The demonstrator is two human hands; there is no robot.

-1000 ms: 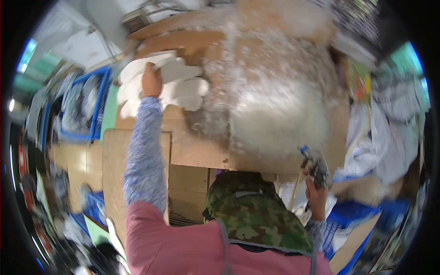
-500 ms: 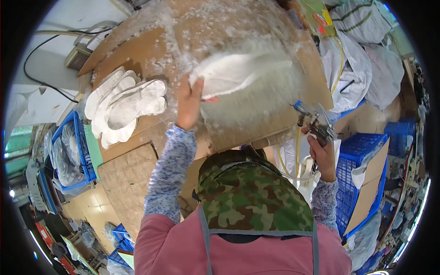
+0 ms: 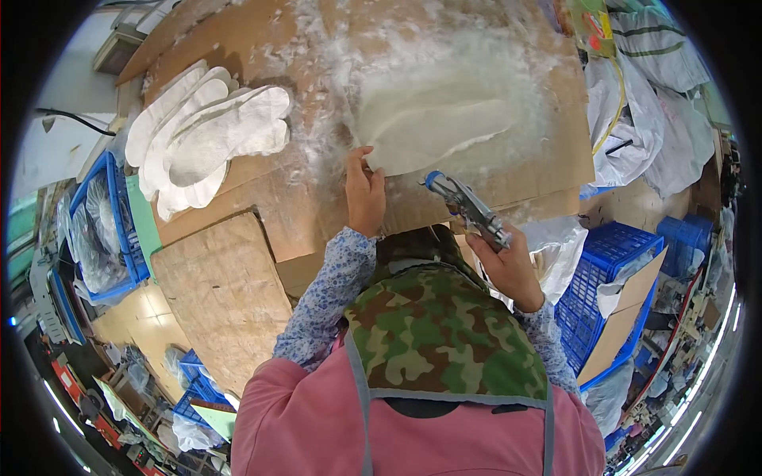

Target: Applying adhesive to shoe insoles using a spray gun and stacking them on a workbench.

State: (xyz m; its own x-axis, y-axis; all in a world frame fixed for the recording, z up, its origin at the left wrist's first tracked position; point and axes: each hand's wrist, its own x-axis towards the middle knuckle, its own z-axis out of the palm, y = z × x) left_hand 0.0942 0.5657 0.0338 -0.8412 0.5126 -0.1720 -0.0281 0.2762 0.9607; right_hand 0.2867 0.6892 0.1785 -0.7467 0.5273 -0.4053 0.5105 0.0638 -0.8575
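Here, left hand (image 3: 365, 194) flat on white fleece piece (image 3: 432, 131), right hand (image 3: 508, 266) apparently gripping spray gun (image 3: 468, 208)

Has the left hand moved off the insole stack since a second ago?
Yes. The left hand has gone right, away from the insole stack, onto the white sheet by the spray gun.

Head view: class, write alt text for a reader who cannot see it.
A person's left hand presses a white fluffy sole-shaped piece onto a brown cardboard-covered table, while the right hand grips a metal spray gun. A stack of white sole-shaped pieces lies to the left.
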